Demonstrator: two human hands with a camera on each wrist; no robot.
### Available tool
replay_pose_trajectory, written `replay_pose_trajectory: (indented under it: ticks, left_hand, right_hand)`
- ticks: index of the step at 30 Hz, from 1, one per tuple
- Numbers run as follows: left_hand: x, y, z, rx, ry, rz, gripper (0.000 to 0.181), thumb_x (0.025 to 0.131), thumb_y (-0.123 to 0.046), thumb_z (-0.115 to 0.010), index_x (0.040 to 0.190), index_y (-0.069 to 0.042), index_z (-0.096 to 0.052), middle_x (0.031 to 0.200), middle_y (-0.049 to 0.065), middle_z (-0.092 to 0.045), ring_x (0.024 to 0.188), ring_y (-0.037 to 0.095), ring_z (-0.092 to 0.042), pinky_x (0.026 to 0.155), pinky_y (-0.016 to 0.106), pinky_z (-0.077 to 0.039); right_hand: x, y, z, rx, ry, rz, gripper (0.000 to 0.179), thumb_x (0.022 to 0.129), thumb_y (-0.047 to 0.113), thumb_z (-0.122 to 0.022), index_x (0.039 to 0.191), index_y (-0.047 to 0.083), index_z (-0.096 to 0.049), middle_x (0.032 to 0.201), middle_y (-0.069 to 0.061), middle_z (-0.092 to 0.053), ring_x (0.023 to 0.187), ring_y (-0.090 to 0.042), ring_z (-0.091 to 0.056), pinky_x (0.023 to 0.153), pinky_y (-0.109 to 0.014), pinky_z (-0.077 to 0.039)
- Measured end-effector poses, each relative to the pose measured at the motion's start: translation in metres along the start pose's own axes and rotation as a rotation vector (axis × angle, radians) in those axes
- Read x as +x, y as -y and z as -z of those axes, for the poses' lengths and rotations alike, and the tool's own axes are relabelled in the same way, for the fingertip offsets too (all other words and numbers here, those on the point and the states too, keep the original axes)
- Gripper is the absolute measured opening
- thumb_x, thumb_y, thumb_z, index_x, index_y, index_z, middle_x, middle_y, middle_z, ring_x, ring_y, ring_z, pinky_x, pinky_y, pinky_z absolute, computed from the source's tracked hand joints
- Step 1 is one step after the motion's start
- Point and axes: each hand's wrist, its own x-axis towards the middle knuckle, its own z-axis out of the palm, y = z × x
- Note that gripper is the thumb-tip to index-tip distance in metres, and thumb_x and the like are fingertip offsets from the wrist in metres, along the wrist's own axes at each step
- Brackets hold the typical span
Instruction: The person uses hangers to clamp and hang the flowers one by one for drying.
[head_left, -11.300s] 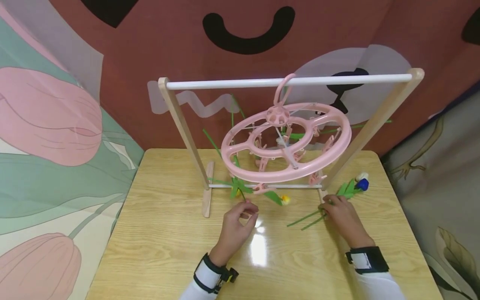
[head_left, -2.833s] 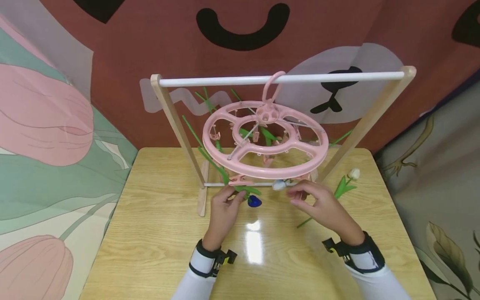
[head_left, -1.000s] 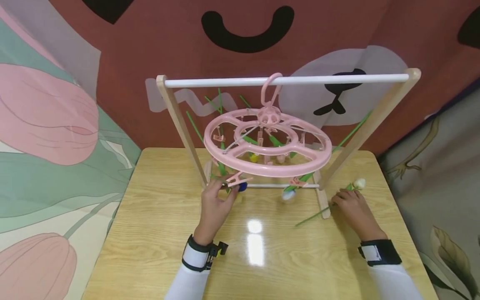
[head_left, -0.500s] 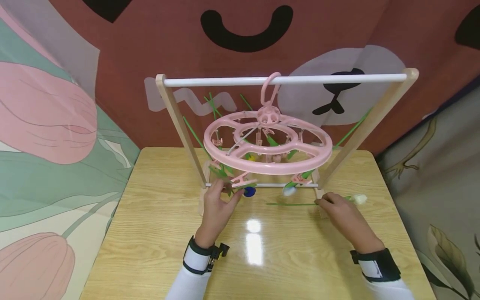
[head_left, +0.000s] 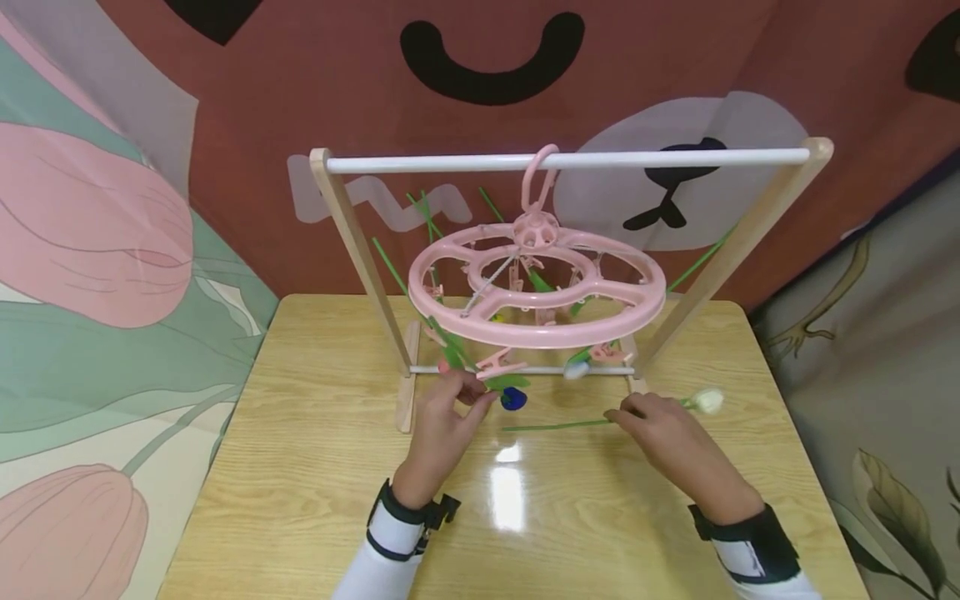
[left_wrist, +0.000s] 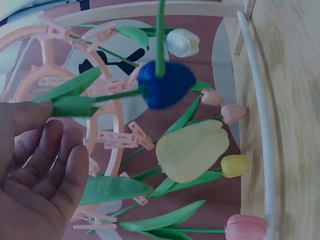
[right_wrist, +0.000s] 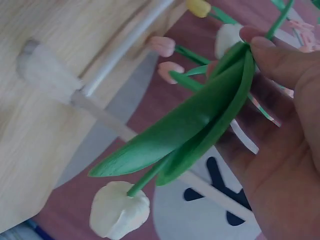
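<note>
My left hand pinches the leafy stem of a blue tulip under the front edge of a round pink clip hanger. A pink clip hangs just above that hand; whether it grips the stem cannot be told. In the left wrist view the blue tulip points away from my thumb. My right hand holds a white tulip by its stem, low over the table, stem end toward the left. Its white head and broad leaves show in the right wrist view.
The hanger hooks over the white bar of a wooden stand. Other tulips hang head-down from its clips: a pale blue one, a yellow one, a pink one. A wood-grain table lies below.
Earlier my right hand held a white and a blue tulip together. Since then it has lifted the remaining white tulip off the table's right side and moved left. My left hand stays at the blue tulip.
</note>
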Motion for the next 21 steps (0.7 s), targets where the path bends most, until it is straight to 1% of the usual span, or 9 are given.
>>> replay_pose_trajectory:
  ticks: [3,6,8,12,14,15,17,19,21]
  left_hand:
    - [-0.002,-0.003,-0.002,0.009,0.027,-0.023,0.012,0.081,-0.003,-0.076,0.087,-0.005,-0.066,0.081,0.007,-0.070,0.072,0.013,-0.065,0.060,0.027,-0.062]
    - [-0.005,-0.008,-0.004,0.068,0.098,-0.054,0.006,0.084,-0.005,-0.073,0.088,-0.006,-0.069,0.084,0.005,-0.072,0.077,0.011,-0.066,0.065,0.026,-0.062]
    - [-0.007,-0.011,-0.005,0.126,0.173,-0.075,0.004,0.087,-0.007,-0.071,0.090,-0.006,-0.072,0.087,0.004,-0.073,0.081,0.011,-0.067,0.069,0.025,-0.062]
    - [-0.012,-0.020,-0.010,0.286,0.363,-0.133,0.011,0.089,-0.010,-0.068,0.098,-0.007,-0.074,0.094,0.004,-0.074,0.089,0.014,-0.068,0.079,0.027,-0.061]
    - [-0.014,-0.024,-0.014,0.367,0.431,-0.170,0.012,0.088,-0.009,-0.068,0.099,-0.007,-0.074,0.095,0.004,-0.073,0.088,0.015,-0.067,0.079,0.027,-0.061]
    - [-0.015,-0.026,-0.016,0.408,0.455,-0.191,0.013,0.087,-0.006,-0.068,0.099,-0.007,-0.073,0.094,0.004,-0.073,0.088,0.016,-0.066,0.079,0.027,-0.061]
    - [-0.016,-0.028,-0.019,0.464,0.476,-0.226,0.018,0.083,0.001,-0.068,0.098,-0.007,-0.073,0.092,0.004,-0.071,0.085,0.016,-0.065,0.076,0.026,-0.061]
    - [-0.016,-0.030,-0.021,0.505,0.471,-0.253,0.023,0.079,0.007,-0.068,0.096,-0.006,-0.072,0.090,0.004,-0.070,0.083,0.015,-0.064,0.073,0.024,-0.061]
    - [-0.016,-0.030,-0.022,0.510,0.454,-0.263,0.029,0.075,0.012,-0.068,0.097,-0.005,-0.073,0.090,0.005,-0.069,0.085,0.016,-0.064,0.075,0.023,-0.061]
  right_hand:
    - [0.004,0.007,0.002,0.010,0.021,0.022,0.042,0.072,-0.012,-0.074,0.107,0.012,-0.073,0.088,-0.005,-0.064,0.075,-0.017,-0.056,0.056,-0.033,-0.050]
    - [0.009,0.014,0.004,0.011,0.044,0.031,0.041,0.075,-0.009,-0.074,0.108,0.013,-0.073,0.089,-0.005,-0.064,0.076,-0.017,-0.056,0.057,-0.033,-0.051]
    - [0.012,0.018,0.005,0.012,0.056,0.026,0.040,0.075,-0.008,-0.075,0.109,0.014,-0.073,0.089,-0.005,-0.064,0.077,-0.017,-0.056,0.059,-0.033,-0.052]
    - [0.019,0.025,0.007,0.014,0.076,0.012,0.040,0.076,-0.004,-0.076,0.113,0.014,-0.072,0.091,-0.005,-0.066,0.079,-0.018,-0.057,0.061,-0.032,-0.053]
    - [0.023,0.028,0.007,0.020,0.063,0.017,0.040,0.077,-0.003,-0.076,0.114,0.013,-0.072,0.092,-0.005,-0.066,0.079,-0.018,-0.057,0.061,-0.033,-0.053]
    - [0.025,0.030,0.008,0.018,0.056,0.020,0.040,0.078,-0.003,-0.075,0.115,0.012,-0.071,0.092,-0.005,-0.067,0.080,-0.018,-0.058,0.061,-0.033,-0.053]
    - [0.028,0.033,0.009,0.018,0.042,0.022,0.040,0.078,-0.004,-0.075,0.114,0.011,-0.071,0.093,-0.006,-0.067,0.082,-0.019,-0.060,0.062,-0.034,-0.055]
    - [0.031,0.035,0.010,0.020,0.024,0.023,0.039,0.076,-0.005,-0.076,0.112,0.010,-0.071,0.094,-0.007,-0.067,0.084,-0.020,-0.061,0.064,-0.035,-0.056]
    - [0.033,0.037,0.011,0.021,0.020,0.018,0.037,0.076,-0.003,-0.077,0.111,0.009,-0.071,0.095,-0.007,-0.068,0.086,-0.021,-0.062,0.066,-0.036,-0.058]
